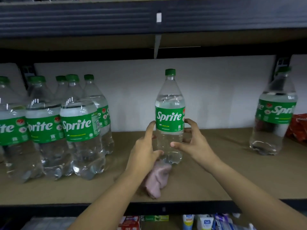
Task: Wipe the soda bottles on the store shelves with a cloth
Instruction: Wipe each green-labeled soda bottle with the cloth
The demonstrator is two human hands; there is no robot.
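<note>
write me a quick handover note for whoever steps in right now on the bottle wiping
Left hand: grips the middle Sprite bottle low on its left side.
Right hand: fingers curled round the same bottle's right side.
The bottle stands upright on the shelf.
The pink cloth lies on the shelf at the bottle's base, under the left wrist; I cannot tell whether the hand holds it.
Group of bottles at left, one bottle at right.
Which bottles are already wiped cannot be told.
</note>
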